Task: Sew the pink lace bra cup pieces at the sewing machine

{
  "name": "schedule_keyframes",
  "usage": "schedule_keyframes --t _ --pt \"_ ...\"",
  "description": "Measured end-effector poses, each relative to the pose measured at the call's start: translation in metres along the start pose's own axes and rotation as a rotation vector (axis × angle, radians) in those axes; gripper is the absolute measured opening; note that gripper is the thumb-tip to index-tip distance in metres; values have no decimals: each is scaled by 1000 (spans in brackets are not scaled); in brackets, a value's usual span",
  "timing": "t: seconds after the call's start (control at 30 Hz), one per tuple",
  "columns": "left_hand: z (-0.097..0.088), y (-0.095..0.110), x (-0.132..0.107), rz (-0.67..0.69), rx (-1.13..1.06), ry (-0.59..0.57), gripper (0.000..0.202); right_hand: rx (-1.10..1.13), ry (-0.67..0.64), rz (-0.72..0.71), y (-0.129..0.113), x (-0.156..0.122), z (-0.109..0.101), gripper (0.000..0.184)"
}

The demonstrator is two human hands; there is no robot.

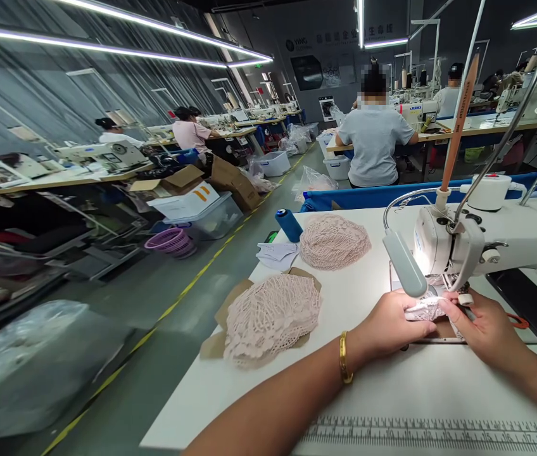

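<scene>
Lace (423, 310), pale pink with a white edge, sits between the two hands, just in front of the needle area of the sewing machine (432, 244). Left hand (389, 324) pinches its left end: thumb lies along the near side, the other fingers go out of sight behind the cloth. Right hand (489, 326) has the right end, thumb tip pressed on the upper edge, fingers bent close by the presser foot; grip narrow, cloth caught between. Bulk of the piece lies in the gap between the thumbs, bunched slightly. Whether it is under the foot, cannot tell; fingers and machine parts hide that spot. Lamp (404, 263) hangs over the left fingers and lights the work. Gold bracelet (343, 358) on the left wrist. Dark phone (534, 310) lies on the table (358, 294) beyond the right hand, beside an orange loop (518, 321). Left of the hands, well apart from the grip: a near lace stack (273, 316) on brown card, a far lace stack (334, 242) behind it, blue thread cone (288, 225) tilted next to that. Ruler markings (439, 434) run along the near edge, below both forearms.
</scene>
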State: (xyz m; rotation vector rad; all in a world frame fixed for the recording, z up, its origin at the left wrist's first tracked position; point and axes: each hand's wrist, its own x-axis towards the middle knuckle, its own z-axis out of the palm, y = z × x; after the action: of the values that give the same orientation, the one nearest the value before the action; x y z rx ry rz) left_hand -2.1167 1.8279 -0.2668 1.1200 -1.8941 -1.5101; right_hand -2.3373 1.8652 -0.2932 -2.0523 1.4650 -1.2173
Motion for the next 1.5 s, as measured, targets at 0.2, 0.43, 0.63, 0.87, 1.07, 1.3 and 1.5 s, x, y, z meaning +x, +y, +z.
schedule_keyframes --t 0.2,0.43,0.63,0.87,1.07,1.3,1.5 --pt "-1 -1 -2 68 43 -36 27 -6 -24 -44 1 1 -1 22" --pt "4 -24 -9 663 683 60 17 -233 -532 -397 -15 10 -22 31" --pt "8 -26 -21 781 901 100 22 -348 -573 -511 -15 3 -23 26" --pt "9 -26 -25 779 979 114 19 -397 -567 -525 -11 3 -23 26" --pt "11 -28 -22 791 951 120 18 -437 -579 -508 -7 4 -23 27" --pt "10 -29 -17 797 958 159 18 -492 -556 -518 0 5 -22 27" --pt "10 -26 -11 795 952 190 18 -522 -568 -401 7 6 -19 36"
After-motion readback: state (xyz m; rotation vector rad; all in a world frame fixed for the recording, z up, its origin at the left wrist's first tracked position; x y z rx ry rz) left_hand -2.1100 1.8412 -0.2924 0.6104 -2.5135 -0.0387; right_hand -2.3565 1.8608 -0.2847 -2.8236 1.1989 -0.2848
